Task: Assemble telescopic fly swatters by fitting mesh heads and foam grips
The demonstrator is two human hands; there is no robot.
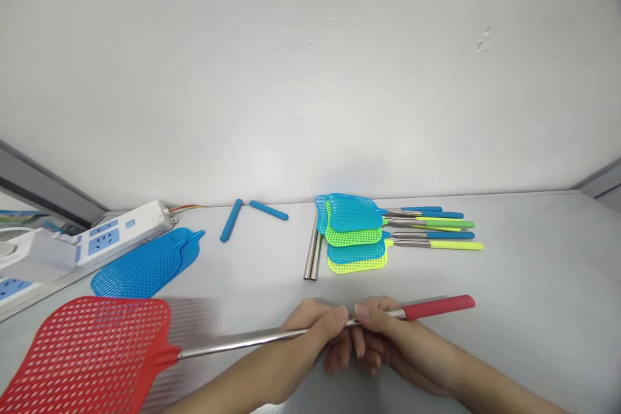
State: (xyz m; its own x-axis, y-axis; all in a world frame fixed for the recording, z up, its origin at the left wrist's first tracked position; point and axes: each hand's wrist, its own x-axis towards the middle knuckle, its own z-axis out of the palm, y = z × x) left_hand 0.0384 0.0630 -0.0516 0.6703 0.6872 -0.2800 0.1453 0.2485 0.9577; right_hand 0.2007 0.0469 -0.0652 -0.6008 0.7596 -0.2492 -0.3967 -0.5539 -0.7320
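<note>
I hold a red fly swatter (92, 352) across the table in front of me. Its mesh head is at the lower left, its metal telescopic rod runs right to a red grip (439, 306). My left hand (310, 330) grips the rod near its middle. My right hand (383, 336) grips the rod just beside it, close to the red grip. The thumbs of both hands almost touch.
A stack of blue and green fly swatters (356, 233) lies at the back centre, two bare metal rods (313, 252) beside it. Loose blue swatter heads (145, 265) lie at left, two blue grips (252, 213) behind. White power strips (111, 233) sit at the far left.
</note>
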